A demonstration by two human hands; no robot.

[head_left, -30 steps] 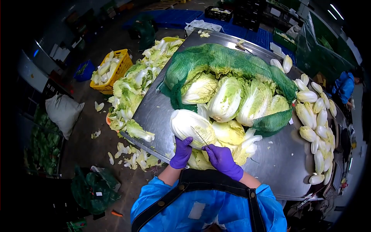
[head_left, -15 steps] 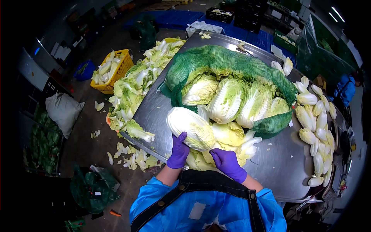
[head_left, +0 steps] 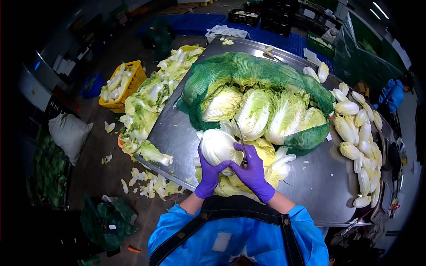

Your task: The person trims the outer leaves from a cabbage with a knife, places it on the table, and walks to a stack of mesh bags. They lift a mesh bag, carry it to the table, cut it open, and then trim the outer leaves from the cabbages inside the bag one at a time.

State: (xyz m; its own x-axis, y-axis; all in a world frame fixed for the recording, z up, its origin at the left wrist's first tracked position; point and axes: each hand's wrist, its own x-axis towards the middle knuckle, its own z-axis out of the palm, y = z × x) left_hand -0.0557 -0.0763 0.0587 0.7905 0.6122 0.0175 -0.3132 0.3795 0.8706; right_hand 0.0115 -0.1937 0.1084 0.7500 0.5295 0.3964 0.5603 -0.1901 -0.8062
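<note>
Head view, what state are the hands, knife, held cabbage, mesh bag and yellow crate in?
Held cabbage: unwrapped, steadied by hand
Knife: blade bare, tip pointing away
Left hand: gloved, curled against the cabbage
Right hand: gloved, gripping the knife
Mesh bag: open, cabbages showing
Yellow crate: uncovered, filled

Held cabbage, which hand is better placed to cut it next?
Probably the right hand: it holds the knife beside the cabbage, while the left hand supports the cabbage from its left side.
</note>
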